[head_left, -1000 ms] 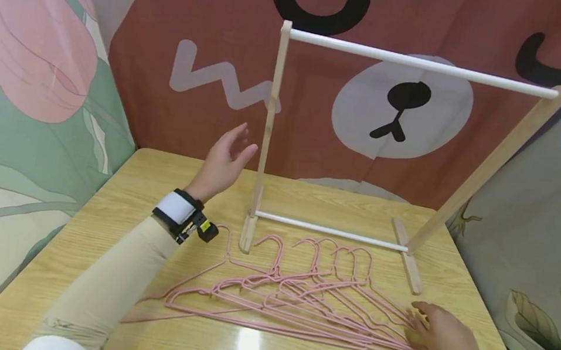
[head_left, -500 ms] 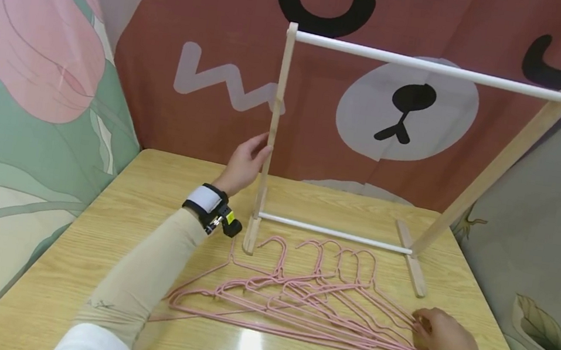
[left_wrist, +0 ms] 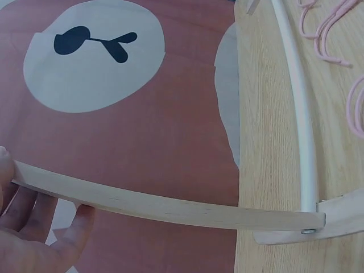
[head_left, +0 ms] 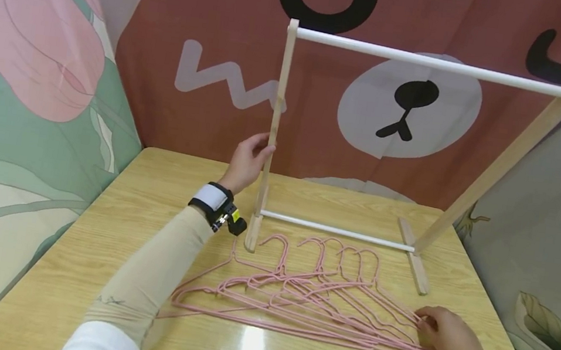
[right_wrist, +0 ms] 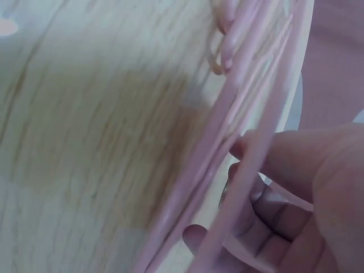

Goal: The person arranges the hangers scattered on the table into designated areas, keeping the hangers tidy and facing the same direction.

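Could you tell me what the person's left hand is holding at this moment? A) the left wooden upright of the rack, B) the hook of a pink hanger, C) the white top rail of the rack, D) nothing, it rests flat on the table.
A: the left hand grips the left wooden upright of the rack, partway up, while the pink hangers lie on the table by the right hand.

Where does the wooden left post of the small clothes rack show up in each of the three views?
Head view: the left post stands upright at centre, the left hand gripping it halfway up.
Left wrist view: it runs across the lower frame as a curved wooden strip, the fingers at its left end.
Right wrist view: not in it; only the pink hangers and the right hand.
Shared landmark: the wood-grain table.
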Tool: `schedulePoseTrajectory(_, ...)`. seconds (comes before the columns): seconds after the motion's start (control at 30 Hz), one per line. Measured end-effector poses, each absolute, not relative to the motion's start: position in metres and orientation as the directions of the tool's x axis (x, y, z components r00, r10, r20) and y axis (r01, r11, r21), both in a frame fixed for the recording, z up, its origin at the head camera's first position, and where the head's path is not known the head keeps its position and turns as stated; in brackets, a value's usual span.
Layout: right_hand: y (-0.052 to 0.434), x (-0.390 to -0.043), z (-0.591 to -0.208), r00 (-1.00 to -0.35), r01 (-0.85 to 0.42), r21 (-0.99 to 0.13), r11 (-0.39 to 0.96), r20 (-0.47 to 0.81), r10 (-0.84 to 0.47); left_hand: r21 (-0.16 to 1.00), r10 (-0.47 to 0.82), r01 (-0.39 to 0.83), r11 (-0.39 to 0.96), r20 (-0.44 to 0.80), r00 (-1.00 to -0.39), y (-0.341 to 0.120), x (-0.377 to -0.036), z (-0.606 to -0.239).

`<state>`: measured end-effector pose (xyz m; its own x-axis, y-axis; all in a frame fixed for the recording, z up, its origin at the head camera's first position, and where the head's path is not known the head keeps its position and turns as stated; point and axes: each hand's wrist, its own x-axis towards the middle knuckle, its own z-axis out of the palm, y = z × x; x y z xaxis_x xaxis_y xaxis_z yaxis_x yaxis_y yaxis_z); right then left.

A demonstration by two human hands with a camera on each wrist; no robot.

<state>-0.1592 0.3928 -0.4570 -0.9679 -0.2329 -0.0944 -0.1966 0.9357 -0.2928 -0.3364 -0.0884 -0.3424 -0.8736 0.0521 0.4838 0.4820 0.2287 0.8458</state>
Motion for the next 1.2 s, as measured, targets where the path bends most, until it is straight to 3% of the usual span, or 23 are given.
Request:
schedulePoseTrajectory(0.2,0.401,-0.157,-0.454,-0.96,-0.197,-0.378,0.905,-0.114,-0.256,0.848,0.048,0.475,0.234,0.478,-0.877,-0.091,-0.338,-0.344)
schedulePoseTrajectory(0.47,0.416,-0.156,-0.442,-0.917,-0.22,-0.601,0.768,-0.14,-0.373,0.846,0.046,0.479,0.234,0.482,-0.875,-0.092,-0.34,-0.346)
schedulePoseTrajectory(0.6,0.425,-0.16,-0.436,-0.838,-0.182,-0.765,0.618,-0.209,-0.505,0.846,0.049,0.475,0.241,0.478,-0.877,-0.091,-0.339,-0.345)
schedulePoseTrajectory(0.77,0.436,-0.162,-0.43,-0.68,-0.101,-0.92,0.378,-0.213,-0.702,0.846,0.053,0.474,0.246,0.476,-0.878,-0.09,-0.338,-0.343)
schedulePoseTrajectory(1.0,0.45,-0.158,-0.42,-0.575,0.081,-0.955,0.286,-0.279,-0.769,0.845,0.059,0.473,0.25,0.474,-0.878,-0.089,-0.338,-0.343)
schedulePoseTrajectory(1.2,0.454,-0.151,-0.412,-0.581,0.142,-0.933,0.329,-0.348,-0.735,0.847,0.061,0.471,0.245,0.471,-0.88,-0.089,-0.34,-0.346)
